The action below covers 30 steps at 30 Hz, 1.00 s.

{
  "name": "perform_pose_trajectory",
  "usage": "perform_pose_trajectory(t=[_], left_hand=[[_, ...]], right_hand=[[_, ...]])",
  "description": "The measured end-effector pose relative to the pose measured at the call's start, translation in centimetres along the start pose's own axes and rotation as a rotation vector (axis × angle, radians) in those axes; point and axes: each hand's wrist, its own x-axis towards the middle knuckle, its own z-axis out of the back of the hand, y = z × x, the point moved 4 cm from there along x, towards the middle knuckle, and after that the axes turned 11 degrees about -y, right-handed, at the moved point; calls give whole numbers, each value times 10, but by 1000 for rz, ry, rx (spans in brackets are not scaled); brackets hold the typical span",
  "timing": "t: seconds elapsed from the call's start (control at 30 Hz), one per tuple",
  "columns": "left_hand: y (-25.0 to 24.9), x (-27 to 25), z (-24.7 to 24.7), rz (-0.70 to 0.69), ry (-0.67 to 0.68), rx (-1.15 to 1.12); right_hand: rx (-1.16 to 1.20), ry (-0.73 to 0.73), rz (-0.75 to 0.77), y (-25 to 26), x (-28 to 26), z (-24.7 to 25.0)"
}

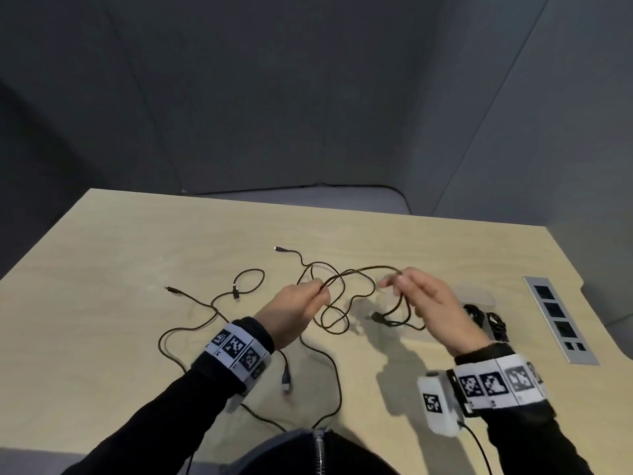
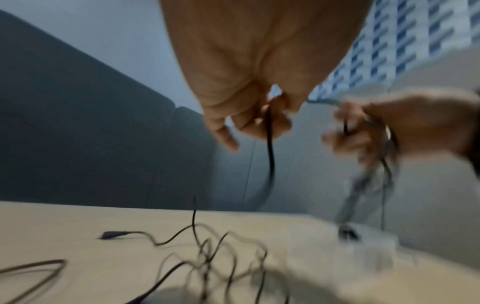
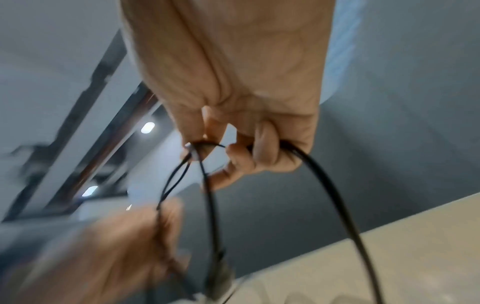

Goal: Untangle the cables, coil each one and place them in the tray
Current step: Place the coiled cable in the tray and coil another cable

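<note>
Several thin black cables lie tangled on the light wood table. My left hand grips a strand of one black cable raised above the table. My right hand holds loops of the same cable, pinched between thumb and fingers, and its plug hangs below. In the right wrist view the right hand curls round the cable's loops. The left wrist view has the left hand closed on a strand. A clear tray sits right of my right hand.
Two coiled black cables lie in the tray. Another cable snakes across the table's left side, with a small loop and a plug near my left wrist. A grey socket strip is set into the table's right edge.
</note>
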Motion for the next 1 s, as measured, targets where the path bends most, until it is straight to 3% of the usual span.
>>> perform_pose_trajectory(t=[0.07, 0.13, 0.27, 0.33, 0.4, 0.43, 0.47, 0.5, 0.53, 0.57, 0.63, 0.7, 0.8, 0.9, 1.0], left_hand=[[16, -5, -6, -129, 53, 115], [32, -10, -9, -195, 53, 185], [69, -16, -2, -39, -1, 225], [84, -17, 0, 2, 2, 229], [96, -17, 4, 17, -2, 239], [99, -16, 7, 27, -15, 235], [101, -14, 9, 28, -26, 231], [98, -12, 11, 15, -32, 230], [92, -10, 14, -9, -41, 223], [83, -7, 16, -29, -60, 204], [63, 0, 22, -66, -122, 123], [38, 7, 23, -130, -156, 88], [3, 15, 21, -245, -159, 66], [-25, 15, 15, -370, -103, 54], [-37, 15, 16, -430, -62, 86]], right_hand=[[209, -244, -45, 10, 6, 37], [442, -397, -68, 15, 8, 72], [916, -406, 1, 29, 4, 123], [1068, -498, -99, 5, 9, 156], [990, -583, -258, -41, 4, 196], [887, -611, -249, -70, 7, 229], [1034, -521, -239, -84, 11, 246], [906, -747, -168, -81, 5, 256], [524, -1021, -64, -58, -4, 249], [250, -1058, 23, -21, -9, 218], [314, -959, 100, 2, -6, 159], [179, -830, 157, 12, -5, 117], [-95, -414, 115, 1, -6, 60], [-241, -58, 190, -3, -8, 5], [-453, 76, 208, -13, -6, -21]])
